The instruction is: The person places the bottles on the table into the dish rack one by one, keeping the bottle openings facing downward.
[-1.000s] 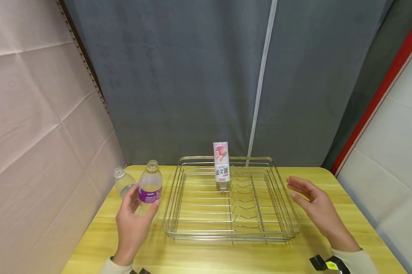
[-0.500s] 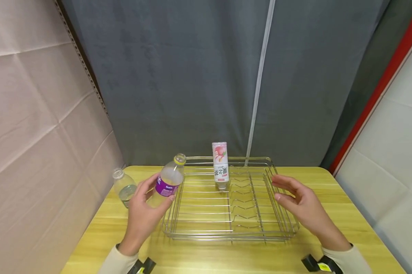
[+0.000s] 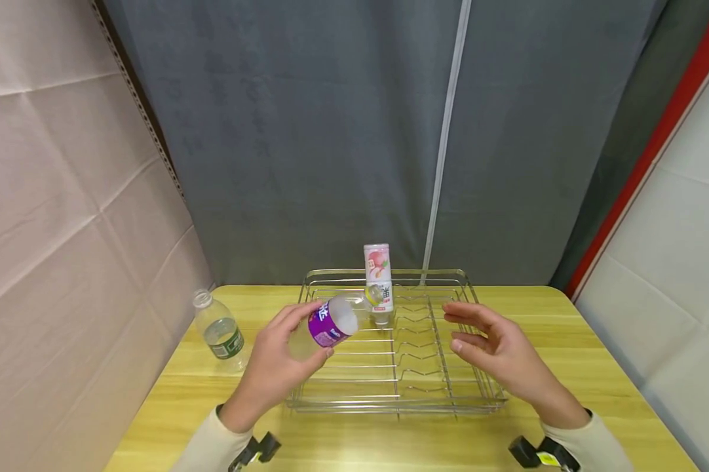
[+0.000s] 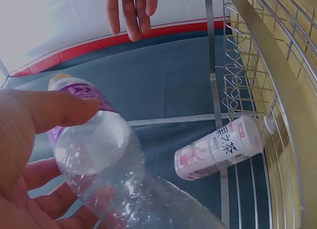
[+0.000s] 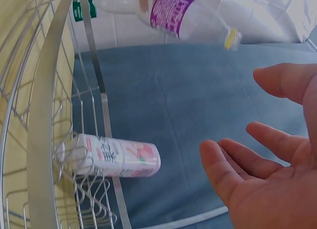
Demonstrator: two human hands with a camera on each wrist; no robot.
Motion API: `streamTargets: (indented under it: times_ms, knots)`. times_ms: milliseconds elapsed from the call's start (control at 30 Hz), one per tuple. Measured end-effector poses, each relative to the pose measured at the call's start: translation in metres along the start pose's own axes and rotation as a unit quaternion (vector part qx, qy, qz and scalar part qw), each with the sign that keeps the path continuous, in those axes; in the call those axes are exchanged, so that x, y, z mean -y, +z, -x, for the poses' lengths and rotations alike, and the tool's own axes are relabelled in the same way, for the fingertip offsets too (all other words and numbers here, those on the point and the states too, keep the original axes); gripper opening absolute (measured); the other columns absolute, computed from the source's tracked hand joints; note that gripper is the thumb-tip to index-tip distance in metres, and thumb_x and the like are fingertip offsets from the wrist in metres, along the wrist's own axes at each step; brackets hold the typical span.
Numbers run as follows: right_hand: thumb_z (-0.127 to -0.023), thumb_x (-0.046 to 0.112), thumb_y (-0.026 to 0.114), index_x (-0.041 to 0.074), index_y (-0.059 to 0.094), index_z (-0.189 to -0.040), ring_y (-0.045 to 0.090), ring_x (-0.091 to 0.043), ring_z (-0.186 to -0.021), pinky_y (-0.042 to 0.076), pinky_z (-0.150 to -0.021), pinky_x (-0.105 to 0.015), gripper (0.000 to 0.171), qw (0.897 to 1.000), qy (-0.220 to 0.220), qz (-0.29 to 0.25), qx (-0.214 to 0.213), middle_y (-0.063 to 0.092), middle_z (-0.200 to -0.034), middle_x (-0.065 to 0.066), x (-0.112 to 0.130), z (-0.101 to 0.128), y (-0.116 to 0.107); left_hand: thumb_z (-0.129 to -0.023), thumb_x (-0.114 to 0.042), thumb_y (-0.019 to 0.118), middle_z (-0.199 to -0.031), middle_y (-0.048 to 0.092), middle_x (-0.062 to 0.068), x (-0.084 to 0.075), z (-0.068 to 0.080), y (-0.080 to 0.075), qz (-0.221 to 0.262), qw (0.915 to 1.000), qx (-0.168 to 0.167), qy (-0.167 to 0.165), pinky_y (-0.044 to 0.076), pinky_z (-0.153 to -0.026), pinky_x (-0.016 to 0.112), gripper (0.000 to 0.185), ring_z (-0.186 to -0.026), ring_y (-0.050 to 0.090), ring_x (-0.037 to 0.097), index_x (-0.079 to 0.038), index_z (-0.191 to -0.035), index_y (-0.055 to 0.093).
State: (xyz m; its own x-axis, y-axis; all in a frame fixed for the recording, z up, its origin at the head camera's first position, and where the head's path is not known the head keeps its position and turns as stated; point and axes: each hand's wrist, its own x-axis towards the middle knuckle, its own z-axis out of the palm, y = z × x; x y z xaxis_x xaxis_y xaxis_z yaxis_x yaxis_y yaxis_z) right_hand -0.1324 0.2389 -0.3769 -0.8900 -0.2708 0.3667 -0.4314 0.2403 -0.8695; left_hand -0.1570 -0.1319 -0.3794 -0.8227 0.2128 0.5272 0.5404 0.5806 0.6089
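Observation:
My left hand (image 3: pixel 274 370) grips a clear plastic bottle (image 3: pixel 329 326) with a purple label, thumb on one side and fingers on the other. The bottle is held over the left part of a wire rack (image 3: pixel 390 402), tipped so its neck with a yellow ring points right. Its neck overlaps a pink and white bottle (image 3: pixel 377 262) in the head view. That bottle stands neck down in the rack toward the back. Over the rack's right side, my right hand (image 3: pixel 498 354) holds nothing, its fingers loosely bent and thumb apart, as the right wrist view also shows (image 5: pixel 267 174).
A clear bottle (image 3: pixel 221 335) with a green label stands on the wooden table (image 3: pixel 172 406), left of the rack. Behind the table hangs a grey curtain (image 3: pixel 307 144). Pale fabric walls (image 3: pixel 89 262) flank both sides.
My left hand has carried the purple-labelled bottle rightward from beside the rack to over it, tipping it from upright toward its side. My right hand has moved left, over the rack.

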Motion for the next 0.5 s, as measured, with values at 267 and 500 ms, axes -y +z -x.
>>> streamTargets:
  times_ms: [267,500]
  knots:
    - [-0.098,-0.002,0.071,0.004,0.057,-0.147,0.062,-0.006,-0.130,0.059,-0.102,-0.023,0.051,1.000,-0.015,-0.010,0.025,0.063,-0.145,-0.002,0.006,-0.003,0.013,-0.071,-0.016,0.097,-0.137,0.070,-0.003,-0.021,-0.004,0.010,-0.026,0.9943,0.103,0.009,0.056,-0.109,0.054,0.076,-0.128,0.067,0.024,-0.019,-0.141,0.067]
    - [-0.098,0.005,0.074,0.006,0.060,-0.144,0.065,-0.007,-0.127,0.059,-0.103,-0.024,0.048,0.998,-0.010,0.009,0.061,0.063,-0.146,-0.013,0.011,-0.006,0.023,-0.075,-0.025,0.096,-0.136,0.070,-0.006,-0.032,-0.007,0.017,-0.047,0.9825,0.173,0.050,0.057,-0.107,0.046,0.073,-0.126,0.066,0.018,-0.023,-0.141,0.066]
